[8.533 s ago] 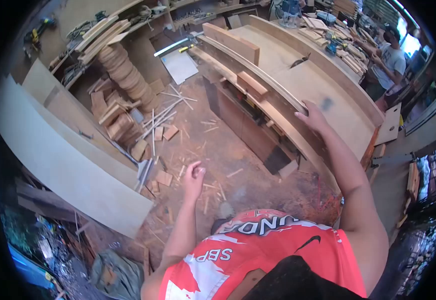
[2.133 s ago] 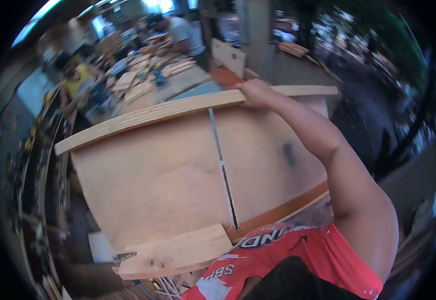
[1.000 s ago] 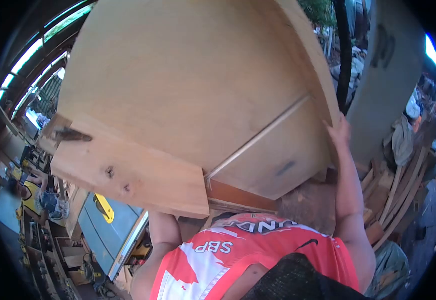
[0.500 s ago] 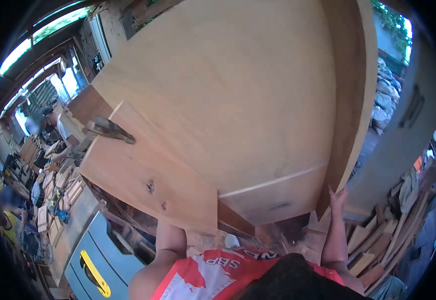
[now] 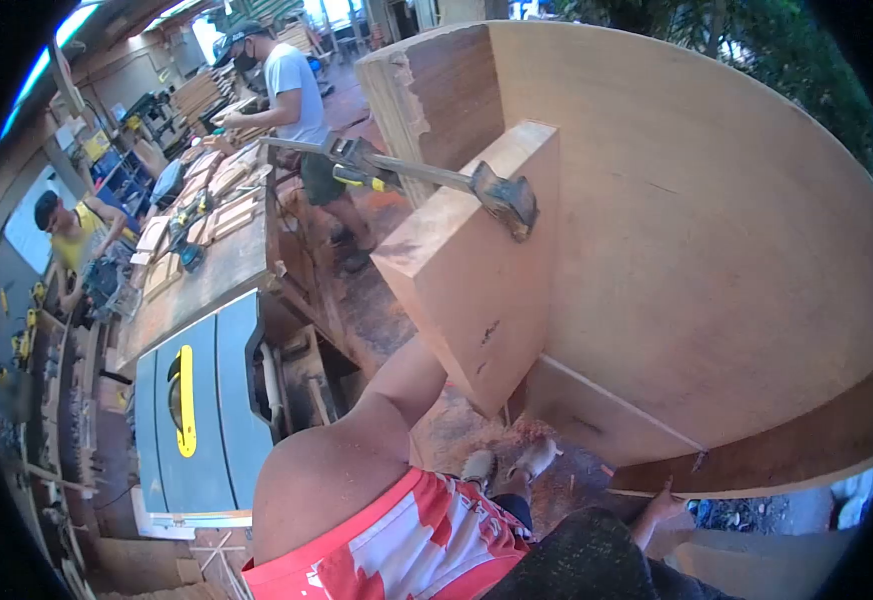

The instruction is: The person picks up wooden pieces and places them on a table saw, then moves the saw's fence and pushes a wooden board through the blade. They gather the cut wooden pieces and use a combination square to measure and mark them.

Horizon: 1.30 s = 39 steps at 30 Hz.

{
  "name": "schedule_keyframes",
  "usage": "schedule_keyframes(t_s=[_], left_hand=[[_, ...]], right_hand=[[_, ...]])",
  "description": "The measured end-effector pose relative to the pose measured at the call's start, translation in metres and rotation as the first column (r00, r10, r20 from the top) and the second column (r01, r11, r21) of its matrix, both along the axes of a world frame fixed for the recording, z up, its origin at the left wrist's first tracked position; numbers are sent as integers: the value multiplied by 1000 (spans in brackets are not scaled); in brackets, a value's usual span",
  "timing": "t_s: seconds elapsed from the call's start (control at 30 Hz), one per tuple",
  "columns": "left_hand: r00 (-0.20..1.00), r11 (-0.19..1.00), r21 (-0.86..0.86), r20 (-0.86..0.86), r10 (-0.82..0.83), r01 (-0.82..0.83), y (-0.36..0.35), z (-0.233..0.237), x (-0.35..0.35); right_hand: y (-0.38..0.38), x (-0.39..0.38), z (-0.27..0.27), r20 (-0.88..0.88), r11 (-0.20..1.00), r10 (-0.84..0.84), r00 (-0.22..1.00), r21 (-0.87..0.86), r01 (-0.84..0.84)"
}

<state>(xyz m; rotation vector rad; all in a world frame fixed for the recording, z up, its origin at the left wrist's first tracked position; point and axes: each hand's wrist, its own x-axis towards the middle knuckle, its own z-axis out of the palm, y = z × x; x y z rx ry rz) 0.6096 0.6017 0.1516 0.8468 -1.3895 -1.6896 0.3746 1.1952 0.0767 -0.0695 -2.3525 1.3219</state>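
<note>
A large curved wooden panel [image 5: 717, 240] with side boards fills the right of the head view, tilted up before me. Against it stands a thick wooden block [image 5: 487, 290] with dark knots. A bar clamp [image 5: 502, 200] grips the block's top edge, its bar reaching left across the panel's end board. My right hand [image 5: 665, 505] holds the panel's lower edge, fingertips on the rim. My left forearm reaches up behind the block, which hides the left hand and its fingers.
Left of me is a table saw [image 5: 212, 410] with a yellow insert. Beyond it a workbench [image 5: 222, 270] carries wooden pieces and a power tool. One person [image 5: 297, 95] stands behind the bench; another person [image 5: 82, 235] works at far left. Sawdust covers the floor [image 5: 367, 280].
My view has swung left, bringing the saw, bench and both people further in. The panel now appears further right and turned, with the block's thick side showing. My right hand remains on the edge.
</note>
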Motion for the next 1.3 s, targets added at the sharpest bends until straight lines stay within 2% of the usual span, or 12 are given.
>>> schedule_keyframes(t_s=[0.13, 0.2, 0.33, 0.5, 0.57, 0.63, 0.7, 0.83, 1.0, 1.1, 1.17, 1.3], left_hand=[[999, 999, -38, 33, 15, -14, -15, -12, -35], [999, 999, -49, 33, 18, -17, -17, -20, -52], [999, 996, -84, 45, 26, -22, -22, -43, -79], [999, 994, -106, 33, -10, 13, -24, -68, -118], [999, 993, -113, 28, -31, 34, -24, -77, -134], [998, 991, -121, 34, -52, 55, -25, -86, -149], [998, 991, -122, 31, -56, 59, -21, -89, -153], [997, 992, -108, 33, -64, 67, -11, -89, -153], [994, 989, -109, 46, -95, 99, -1, -75, -167], [992, 984, -132, 39, -118, 122, -6, -52, -179], [990, 977, -157, 25, -140, 142, -14, -35, -196], [984, 959, -222, 12, -177, 175, -34, -5, -222]], right_hand=[[-28, -30, -47, 144, 992, 54, 988, -121, -37], [-30, -45, -70, 59, 1000, 2, 998, 28, -4], [-26, -67, -124, 192, 997, -21, 981, 82, 5], [-25, -91, -183, 327, 995, -75, 942, 86, 50], [-25, -100, -213, 240, 997, -72, 968, 22, 69], [-28, -113, -206, 394, 990, -102, 914, -51, 132], [-31, -126, -217, 276, 969, -13, 961, -233, 80], [-29, -150, -213, 273, 998, -60, 960, 38, 51], [-14, -181, -253, 297, 992, 109, 949, -98, -83], [-16, -196, -216, 349, 974, 226, 910, -68, -216], [-30, -201, -170, 245, 933, 327, 913, -236, -271], [-52, -221, -115, 215, 929, 340, 915, -229, -292]])
